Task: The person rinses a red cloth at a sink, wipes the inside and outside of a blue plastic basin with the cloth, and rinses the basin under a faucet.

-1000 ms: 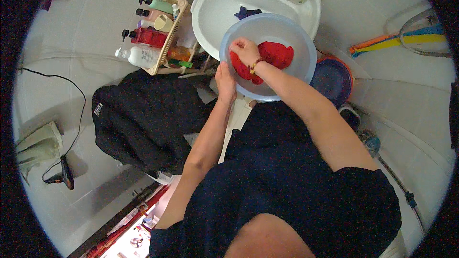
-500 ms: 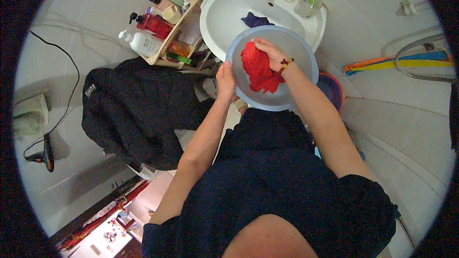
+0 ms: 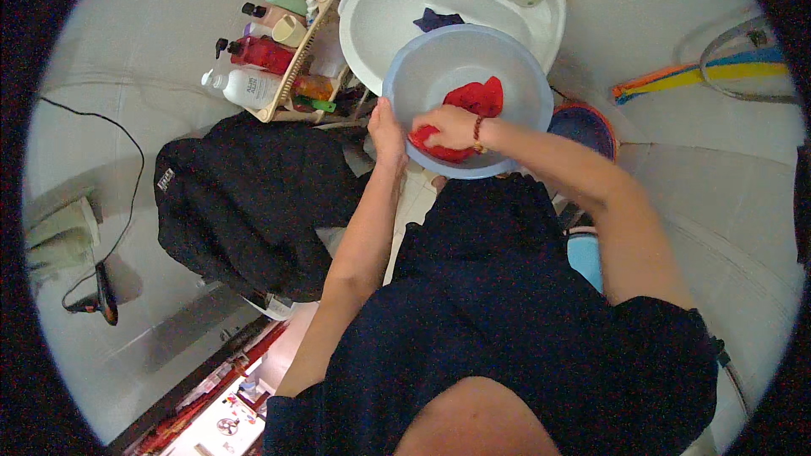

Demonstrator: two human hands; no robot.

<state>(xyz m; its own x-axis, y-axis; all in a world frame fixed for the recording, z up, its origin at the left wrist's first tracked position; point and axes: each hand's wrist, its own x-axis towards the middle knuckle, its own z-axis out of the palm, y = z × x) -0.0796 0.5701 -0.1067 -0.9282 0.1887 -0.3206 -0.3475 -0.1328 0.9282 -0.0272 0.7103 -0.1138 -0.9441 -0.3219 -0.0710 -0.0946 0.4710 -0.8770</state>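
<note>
The right hand (image 3: pixel 452 128), which half a second ago lifted the red cloth (image 3: pixel 473 101) high, now presses it down inside the blue basin (image 3: pixel 515 76), fingers closed on it, while the left hand (image 3: pixel 387 128) grips the basin's near rim below the white sink (image 3: pixel 372 25).

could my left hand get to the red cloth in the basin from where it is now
Probably yes. The left hand grips the near rim of the light blue basin, and the red cloth lies just inside under the right hand, with nothing between them.
</note>
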